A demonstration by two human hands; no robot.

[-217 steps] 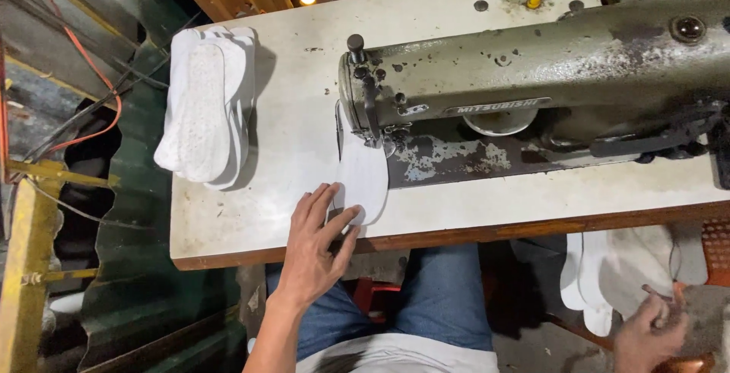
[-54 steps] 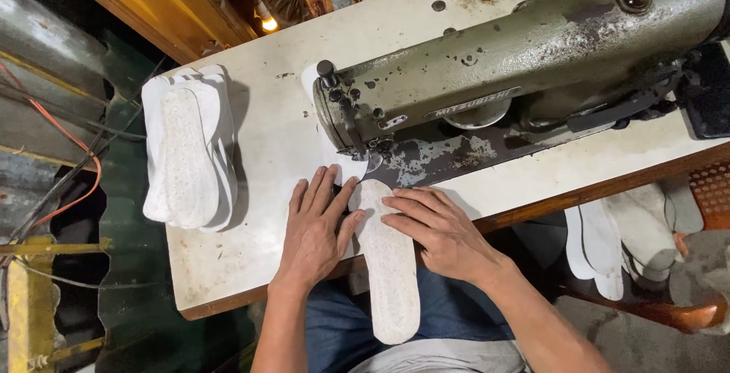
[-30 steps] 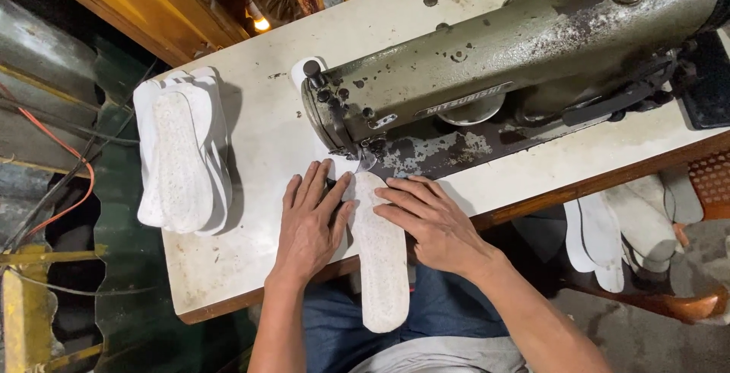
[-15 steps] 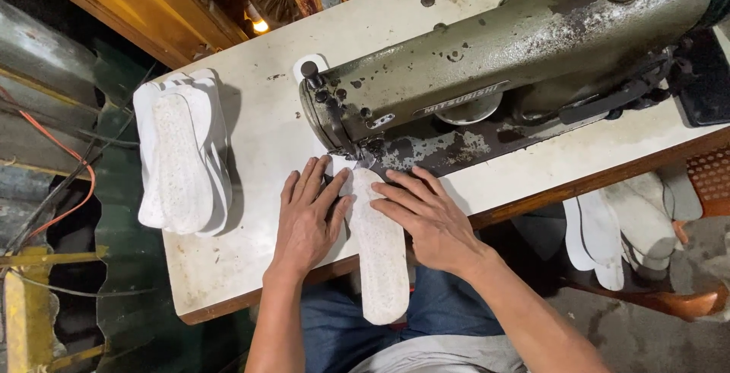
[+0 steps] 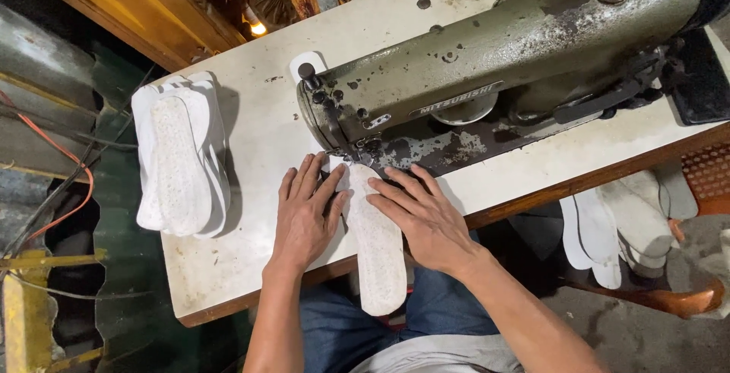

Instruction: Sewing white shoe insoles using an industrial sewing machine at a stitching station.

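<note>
Since the frame half a second back, your hands and the insole have kept nearly the same places; the insole's heel end sits marginally higher at the worktop edge.

Your left hand (image 5: 308,217) lies flat, fingers spread, pressing the left edge of the white insole (image 5: 375,247). Your right hand (image 5: 420,217) lies flat on its right side, fingers pointing to 10 o'clock. Neither grip is closed; both are open palms bearing down on the piece.

The insole runs from the needle area of the green sewing machine (image 5: 487,76) at 12 o'clock down to 6 o'clock, its heel end overhanging the white worktop (image 5: 258,266) above your lap.

A stack of white insoles (image 5: 181,164) lies on the worktop at 9 o'clock of your left hand, well apart. More white pieces (image 5: 620,228) lie below the worktop at 3 o'clock.
</note>
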